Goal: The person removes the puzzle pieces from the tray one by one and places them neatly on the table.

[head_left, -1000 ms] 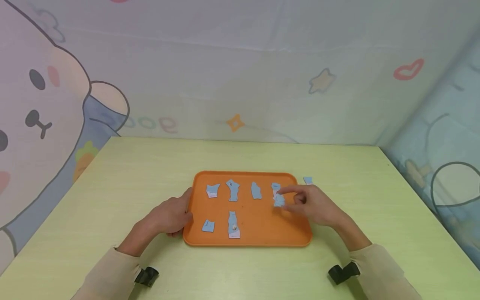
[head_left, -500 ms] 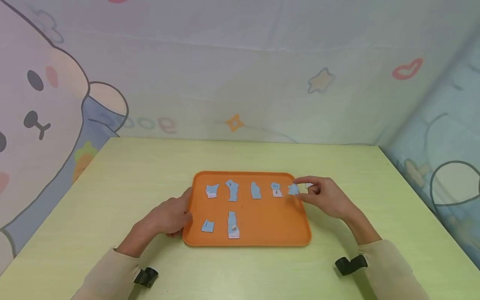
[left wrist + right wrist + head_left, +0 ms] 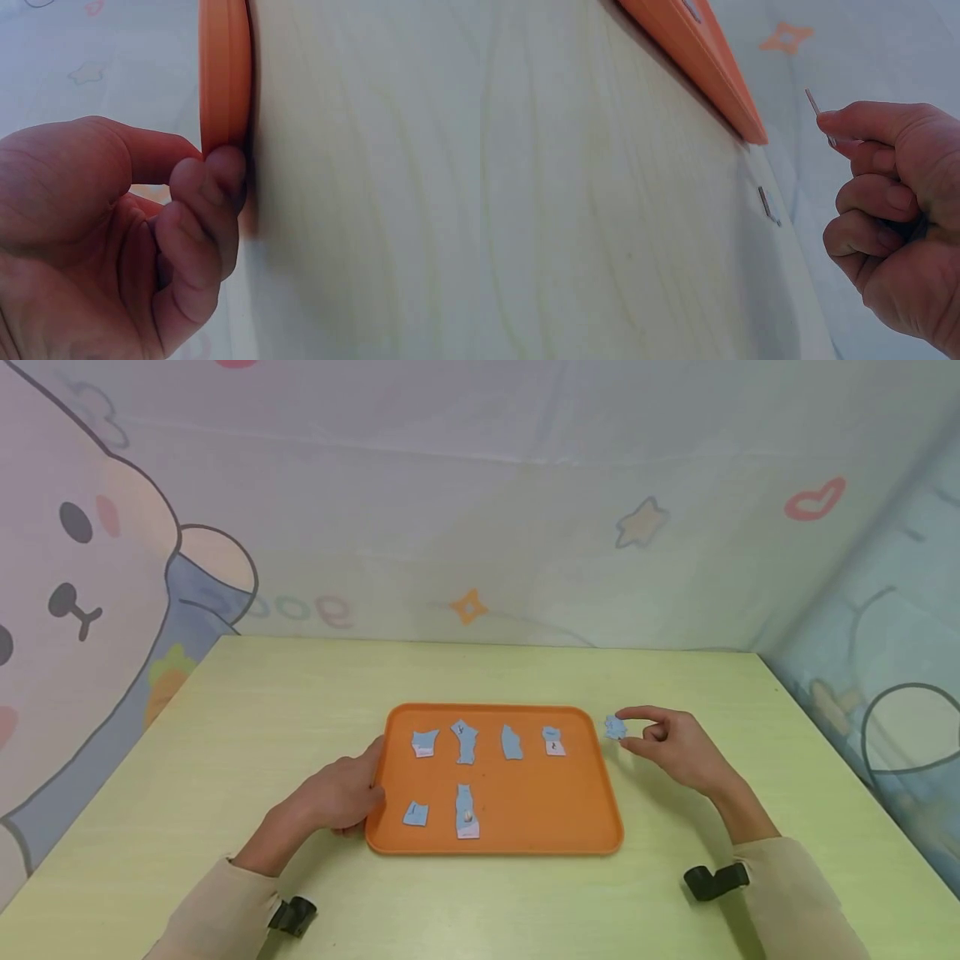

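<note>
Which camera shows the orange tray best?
The head view. It looks down on the orange tray, so you see nearly all of it; the left hand covers just a bit of one edge. The left wrist view shows only a strip of its side, and the right wrist view only a corner part.

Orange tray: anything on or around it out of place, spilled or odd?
One piece lies on the table beside the orange tray, which looks odd, since six blue pieces lie inside; the right hand pinches another piece above it. No spill shows.
</note>
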The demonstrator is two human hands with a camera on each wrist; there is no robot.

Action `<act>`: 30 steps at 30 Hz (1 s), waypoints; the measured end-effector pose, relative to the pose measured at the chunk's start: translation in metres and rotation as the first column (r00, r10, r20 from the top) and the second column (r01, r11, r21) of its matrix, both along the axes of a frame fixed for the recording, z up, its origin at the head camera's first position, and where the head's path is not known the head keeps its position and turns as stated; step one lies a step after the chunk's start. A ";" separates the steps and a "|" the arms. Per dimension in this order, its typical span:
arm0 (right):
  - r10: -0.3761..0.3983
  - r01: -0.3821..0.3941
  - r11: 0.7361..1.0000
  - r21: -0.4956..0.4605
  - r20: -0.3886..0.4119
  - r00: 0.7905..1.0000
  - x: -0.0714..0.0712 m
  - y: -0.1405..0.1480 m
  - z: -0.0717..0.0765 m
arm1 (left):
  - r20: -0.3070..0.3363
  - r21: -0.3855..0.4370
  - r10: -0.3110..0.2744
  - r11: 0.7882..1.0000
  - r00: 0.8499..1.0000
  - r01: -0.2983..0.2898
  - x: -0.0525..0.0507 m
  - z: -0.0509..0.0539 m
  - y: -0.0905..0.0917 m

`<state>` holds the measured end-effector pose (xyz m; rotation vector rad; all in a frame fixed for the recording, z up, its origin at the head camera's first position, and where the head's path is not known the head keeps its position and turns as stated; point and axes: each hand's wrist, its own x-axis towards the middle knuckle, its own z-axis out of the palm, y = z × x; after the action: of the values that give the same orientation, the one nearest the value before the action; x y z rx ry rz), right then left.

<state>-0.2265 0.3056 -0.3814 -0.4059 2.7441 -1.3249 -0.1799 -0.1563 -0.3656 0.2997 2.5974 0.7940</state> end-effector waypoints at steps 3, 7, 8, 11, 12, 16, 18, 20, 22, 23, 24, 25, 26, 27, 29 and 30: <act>-0.014 0.014 1.000 -0.002 0.014 1.000 -0.001 0.004 -0.001 | -0.002 0.006 -0.001 1.000 1.000 0.001 0.000 0.000 -0.001; -0.031 0.031 1.000 0.003 0.021 0.999 -0.002 0.009 -0.002 | -0.001 0.008 -0.001 1.000 1.000 0.001 0.000 0.000 -0.001; -0.037 0.036 0.999 0.005 0.020 0.999 -0.002 0.010 -0.002 | -0.001 0.008 -0.001 1.000 1.000 0.001 0.000 0.000 -0.001; -0.045 0.045 0.999 0.012 0.019 0.999 -0.003 0.013 -0.004 | 0.000 0.007 0.001 1.000 1.000 -0.001 0.000 -0.001 -0.001; -0.047 0.047 0.999 0.014 0.019 0.999 -0.004 0.014 -0.004 | 0.000 0.005 0.002 1.000 1.000 -0.002 0.000 -0.001 -0.001; -0.052 0.052 0.999 0.007 0.019 0.998 -0.005 0.018 -0.006 | -0.001 0.005 0.007 1.000 1.000 -0.007 0.001 -0.001 -0.001; -0.057 0.057 0.998 0.001 0.022 0.998 -0.006 0.020 -0.007 | -0.004 0.001 0.008 1.000 1.000 -0.008 0.001 -0.001 0.000; -0.058 0.058 0.998 0.002 0.019 0.998 -0.007 0.021 -0.007 | -0.008 -0.001 0.008 1.000 1.000 -0.008 0.001 -0.001 0.000; -0.058 0.058 0.998 0.010 0.016 0.998 -0.007 0.023 -0.007 | -0.012 -0.002 0.006 1.000 1.000 -0.006 0.001 -0.001 0.000; -0.059 0.059 0.998 0.013 0.016 0.998 -0.008 0.023 -0.006 | -0.014 -0.003 0.005 1.000 1.000 -0.005 0.001 0.000 0.000; -0.061 0.061 0.998 0.015 0.016 0.998 -0.008 0.024 -0.006 | -0.017 -0.003 0.004 1.000 1.000 -0.004 0.001 0.000 0.000; -0.062 0.061 0.998 0.015 0.018 0.998 -0.008 0.025 -0.005 | -0.019 -0.002 0.003 1.000 1.000 -0.003 0.000 0.000 0.000; -0.063 0.062 0.998 0.014 0.019 0.998 -0.009 0.025 -0.005 | -0.021 -0.003 0.002 1.000 1.000 -0.002 0.000 0.000 0.000; -0.064 0.063 0.998 0.015 0.021 0.998 -0.009 0.026 -0.004 | -0.023 -0.004 0.002 1.000 1.000 -0.002 0.000 0.000 0.000; -0.063 0.062 0.998 0.019 0.021 0.998 -0.010 0.028 -0.002 | -0.027 -0.007 0.001 1.000 1.000 -0.001 0.000 -0.001 0.000; -0.061 0.061 0.998 0.021 0.023 0.998 -0.011 0.029 -0.001 | -0.027 -0.008 0.001 1.000 1.000 -0.001 0.000 -0.001 -0.001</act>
<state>-0.2375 0.3342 -0.3823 -0.3050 2.7691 -1.3056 -0.1797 -0.1568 -0.3664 0.3086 2.6255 0.7846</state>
